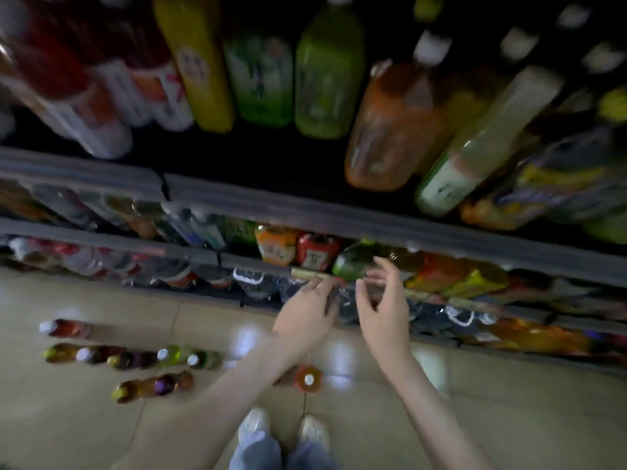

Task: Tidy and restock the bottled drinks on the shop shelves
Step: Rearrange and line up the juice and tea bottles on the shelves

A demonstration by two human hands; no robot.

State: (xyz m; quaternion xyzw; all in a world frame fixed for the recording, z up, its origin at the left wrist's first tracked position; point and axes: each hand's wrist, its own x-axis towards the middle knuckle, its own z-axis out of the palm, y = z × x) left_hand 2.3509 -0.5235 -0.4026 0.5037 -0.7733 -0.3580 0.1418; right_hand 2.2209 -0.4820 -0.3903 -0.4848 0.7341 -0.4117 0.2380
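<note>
Our left hand [310,308] reaches to the front of a low shelf, fingertips at the yellowish price strip [310,273]. Because of the blur, we cannot tell if it pinches anything. Our right hand [383,300] hovers just beside it, fingers apart and loosely curled, holding nothing. It is near the green bottle [354,262], which lies tilted on this shelf. We judge that a full plastic bottle like this is rather heavy and smooth, so it is better taken around the body than by the cap. The grey shelf rail [373,218] above leaves little room for the wrist. On the floor at our left stand the spare bottles [135,359]. One orange-capped bottle [308,379] is just before our shoes [254,425] and easy to kick.
</note>
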